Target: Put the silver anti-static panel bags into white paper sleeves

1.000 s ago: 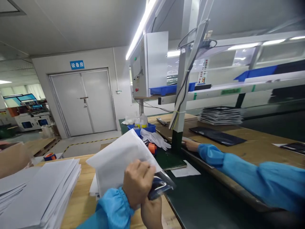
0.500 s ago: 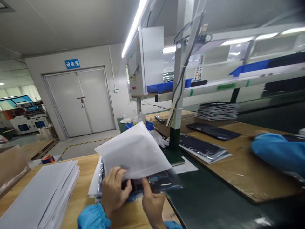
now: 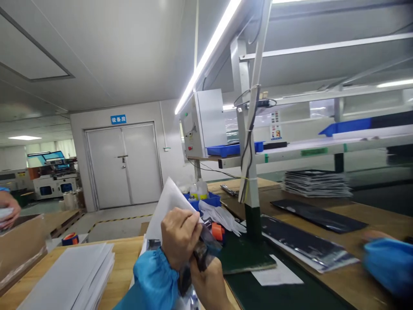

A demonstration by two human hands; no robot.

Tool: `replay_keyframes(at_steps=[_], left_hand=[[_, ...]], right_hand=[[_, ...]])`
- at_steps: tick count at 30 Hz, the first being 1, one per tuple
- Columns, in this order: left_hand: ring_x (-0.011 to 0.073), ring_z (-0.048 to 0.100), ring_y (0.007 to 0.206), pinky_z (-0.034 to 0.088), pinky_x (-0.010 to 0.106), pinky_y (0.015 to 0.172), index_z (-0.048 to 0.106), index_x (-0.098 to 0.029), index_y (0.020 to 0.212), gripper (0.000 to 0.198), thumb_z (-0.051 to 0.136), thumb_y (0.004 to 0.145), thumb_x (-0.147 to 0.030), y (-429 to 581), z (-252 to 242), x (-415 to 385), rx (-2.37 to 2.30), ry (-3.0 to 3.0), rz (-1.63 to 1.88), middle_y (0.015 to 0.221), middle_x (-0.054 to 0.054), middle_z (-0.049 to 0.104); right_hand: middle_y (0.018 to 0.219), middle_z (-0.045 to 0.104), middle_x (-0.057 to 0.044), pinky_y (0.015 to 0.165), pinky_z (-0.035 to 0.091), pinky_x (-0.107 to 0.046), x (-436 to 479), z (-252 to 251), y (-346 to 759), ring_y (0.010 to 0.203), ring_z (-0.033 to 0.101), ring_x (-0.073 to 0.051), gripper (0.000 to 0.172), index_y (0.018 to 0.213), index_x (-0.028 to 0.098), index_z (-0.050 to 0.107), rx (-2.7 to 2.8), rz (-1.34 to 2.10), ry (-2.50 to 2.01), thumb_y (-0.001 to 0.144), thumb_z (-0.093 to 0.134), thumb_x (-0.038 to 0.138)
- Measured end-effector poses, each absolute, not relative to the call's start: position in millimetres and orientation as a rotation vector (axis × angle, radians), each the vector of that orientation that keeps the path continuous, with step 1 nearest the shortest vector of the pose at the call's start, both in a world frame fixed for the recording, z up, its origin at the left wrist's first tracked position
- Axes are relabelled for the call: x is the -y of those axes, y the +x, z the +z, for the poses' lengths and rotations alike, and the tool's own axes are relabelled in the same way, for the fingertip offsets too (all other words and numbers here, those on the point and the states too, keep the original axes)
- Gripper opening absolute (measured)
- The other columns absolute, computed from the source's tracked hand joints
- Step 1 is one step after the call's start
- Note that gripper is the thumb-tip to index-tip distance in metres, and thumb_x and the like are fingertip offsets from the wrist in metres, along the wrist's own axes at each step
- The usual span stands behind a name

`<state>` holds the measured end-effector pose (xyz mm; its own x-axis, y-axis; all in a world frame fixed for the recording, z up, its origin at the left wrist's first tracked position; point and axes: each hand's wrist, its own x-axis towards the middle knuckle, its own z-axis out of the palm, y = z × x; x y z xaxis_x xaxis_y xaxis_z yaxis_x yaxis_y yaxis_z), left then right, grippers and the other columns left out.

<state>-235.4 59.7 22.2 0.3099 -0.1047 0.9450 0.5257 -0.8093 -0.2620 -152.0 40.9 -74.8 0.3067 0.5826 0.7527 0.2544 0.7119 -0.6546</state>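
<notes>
In front of me is a dark sheet in clear plastic film (image 3: 206, 247), with a white sheet of paper (image 3: 163, 204) against it. My left hand (image 3: 180, 237), in a blue cuff, is closed with its fingers curled over the upper edge of the film and paper. Lower and to its right, my right hand (image 3: 209, 277) grips the filmed sheet, thumb pointing up. The two hands nearly touch. Beneath them, the lower part of the sheet is partly hidden by my left sleeve.
White sheets (image 3: 71, 275) are stacked on the wooden table at left. Behind my hands are a blue bin (image 3: 211, 200), white gloves (image 3: 222, 217) and a post (image 3: 251, 189). Black sheets (image 3: 303, 241) lie at right, near a co-worker's blue sleeve (image 3: 389, 262). Another person's hand (image 3: 8, 211) shows far left.
The paper and filmed sheet have gone from spread flat to steeply tilted and bunched. My left hand has risen rightwards over the edge, and the hands are closer together. The view has shifted.
</notes>
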Motion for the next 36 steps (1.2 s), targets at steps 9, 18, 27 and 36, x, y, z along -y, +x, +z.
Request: replay_keyframes(at_steps=[9,18,27,36], left_hand=[[0.0215,0.061,0.086,0.05,0.034,0.072,0.058,-0.019,0.099,0.02,0.059,0.079,-0.015,-264.0,-50.6,-73.5,0.893,-1.914,-1.64,0.093,0.008,0.065],[0.015,0.056,0.051,0.033,0.028,0.049,0.051,-0.02,0.056,0.025,0.053,0.08,-0.017,-303.1,-126.8,-81.5,1.279,-2.155,-1.124,0.054,0.001,0.058],[0.014,0.047,0.042,0.029,0.031,0.041,0.046,-0.023,0.054,0.026,0.048,0.081,-0.024,-302.3,-147.2,-35.0,0.737,-2.395,-1.353,0.047,0.0,0.048],[0.0279,0.065,0.092,0.054,0.038,0.072,0.058,-0.014,0.115,0.066,0.074,0.063,-0.053,-358.1,-78.8,-41.2,1.827,-2.757,-2.195,0.108,0.014,0.067]], right_hand=[[0.054,0.066,-0.008,0.045,0.047,-0.028,-35.0,-63.8,-151.2,0.048,0.058,-0.019,0.037,0.056,0.015,0.064,0.881,0.311,-0.936,0.067,0.07,0.05],[0.076,0.069,-0.007,0.066,0.051,-0.032,-41.6,-74.3,-117.2,0.075,0.062,-0.022,0.03,0.073,0.015,0.063,0.558,0.322,-0.994,0.064,0.074,0.041],[0.056,0.058,0.003,0.054,0.048,-0.028,-46.1,-83.8,-123.3,0.056,0.055,-0.016,0.023,0.063,0.02,0.056,0.612,0.645,-0.952,0.061,0.073,0.035],[0.055,0.062,0.0,0.054,0.051,-0.034,2.4,-99.3,-91.3,0.051,0.057,-0.019,0.04,0.075,0.017,0.066,0.785,0.984,-0.99,0.046,0.085,0.038]])
